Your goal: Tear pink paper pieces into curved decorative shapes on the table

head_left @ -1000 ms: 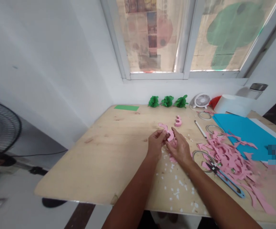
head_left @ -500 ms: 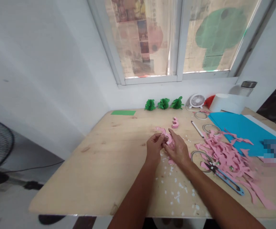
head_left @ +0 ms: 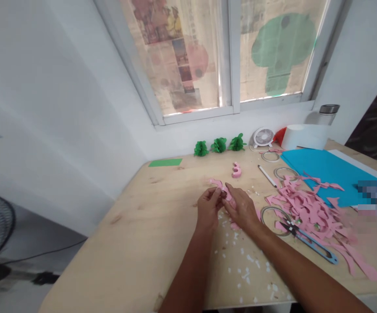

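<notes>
My left hand (head_left: 208,208) and my right hand (head_left: 243,208) meet over the middle of the wooden table. Between them is a small pink paper piece (head_left: 217,182), its curled end sticking out beyond the left fingertips. The fingers of both hands are pinched on it, and they cover its centre. Some pink paper shows under my right palm. A curved pink paper shape (head_left: 237,170) lies just behind the hands. Small white paper bits (head_left: 247,274) are scattered in front of them.
Right of my hands lie a heap of pink scraps (head_left: 308,206), blue-handled snips (head_left: 315,245), wire coils (head_left: 271,156), a white pen (head_left: 267,176) and blue sheets (head_left: 321,169). Green paper shapes (head_left: 219,145), a small white fan (head_left: 263,137) and a green strip (head_left: 165,162) are along the back.
The camera view has shifted and tilted slightly. Both hands remain together on the pink piece, with the fingers moved a little around it.
</notes>
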`<act>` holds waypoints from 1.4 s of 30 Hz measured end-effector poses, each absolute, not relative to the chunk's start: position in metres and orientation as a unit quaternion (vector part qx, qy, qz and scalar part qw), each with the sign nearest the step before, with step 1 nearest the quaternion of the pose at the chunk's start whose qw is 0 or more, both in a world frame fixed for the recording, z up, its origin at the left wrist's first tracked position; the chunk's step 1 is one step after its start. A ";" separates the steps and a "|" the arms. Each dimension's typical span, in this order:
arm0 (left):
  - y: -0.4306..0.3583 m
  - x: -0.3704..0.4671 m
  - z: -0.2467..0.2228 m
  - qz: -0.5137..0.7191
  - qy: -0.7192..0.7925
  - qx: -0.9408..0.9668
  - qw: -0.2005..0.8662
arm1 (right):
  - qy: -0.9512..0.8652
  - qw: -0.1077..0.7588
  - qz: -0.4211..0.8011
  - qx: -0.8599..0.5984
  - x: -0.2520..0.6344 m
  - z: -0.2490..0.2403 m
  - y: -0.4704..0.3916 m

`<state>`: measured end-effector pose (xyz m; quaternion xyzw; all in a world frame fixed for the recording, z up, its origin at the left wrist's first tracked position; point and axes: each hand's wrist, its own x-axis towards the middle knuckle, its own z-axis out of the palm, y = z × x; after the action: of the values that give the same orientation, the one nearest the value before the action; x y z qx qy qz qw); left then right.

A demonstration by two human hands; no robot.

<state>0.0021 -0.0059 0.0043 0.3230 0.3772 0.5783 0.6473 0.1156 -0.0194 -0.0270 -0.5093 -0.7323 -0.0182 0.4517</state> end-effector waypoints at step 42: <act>-0.002 -0.002 -0.005 0.516 0.336 0.318 0.721 | -0.482 0.638 0.440 -0.409 0.122 -0.024 -0.007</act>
<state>-0.0018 -0.0021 -0.0045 0.3183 0.3362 0.5157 0.7209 0.1219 -0.0070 -0.0244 -0.4090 -0.4821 0.4395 0.6381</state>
